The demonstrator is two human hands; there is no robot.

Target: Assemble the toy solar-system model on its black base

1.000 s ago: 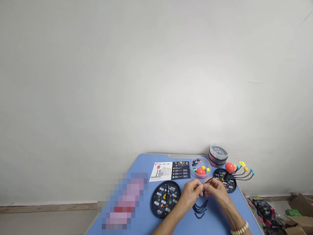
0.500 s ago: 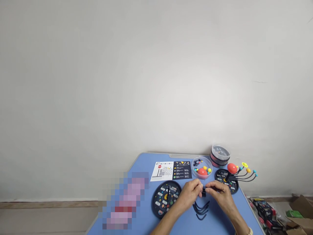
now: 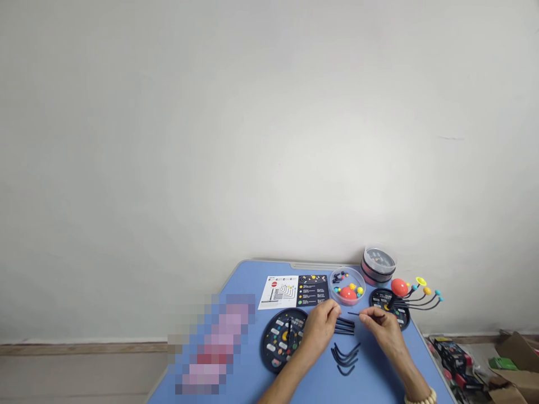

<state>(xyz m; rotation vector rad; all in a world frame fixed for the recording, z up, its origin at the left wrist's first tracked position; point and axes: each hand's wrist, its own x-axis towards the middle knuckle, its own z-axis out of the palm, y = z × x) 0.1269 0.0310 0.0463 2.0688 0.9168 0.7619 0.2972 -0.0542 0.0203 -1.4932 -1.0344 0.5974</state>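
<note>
My right hand (image 3: pixel 381 326) pinches one end of a thin black rod (image 3: pixel 352 313), which points left towards my other hand. Fingers curled together, my left hand (image 3: pixel 323 324) is closed; whatever it may hold is hidden. Several straight black rods (image 3: pixel 346 326) lie side by side on the table between the hands. Nearer to me is a group of bent black rods (image 3: pixel 346 354). Left of my left hand, a round black base (image 3: pixel 275 339) with printed planets carries an upright black post (image 3: pixel 289 331); my forearm covers part of its right side.
A clear round dish (image 3: pixel 357 275) holds coloured balls and small black parts. Beside it stand an assembled planet model (image 3: pixel 399 288) and stacked round containers (image 3: pixel 379 265). A printed instruction sheet (image 3: pixel 278 300) lies on the blue table (image 3: pixel 311 387). Boxes (image 3: pixel 520 356) sit on the floor at right.
My hands have moved apart. The straight rods that were bunched at my fingers now show lying on the table, and a single thin rod sticks out from my right fingertips.
</note>
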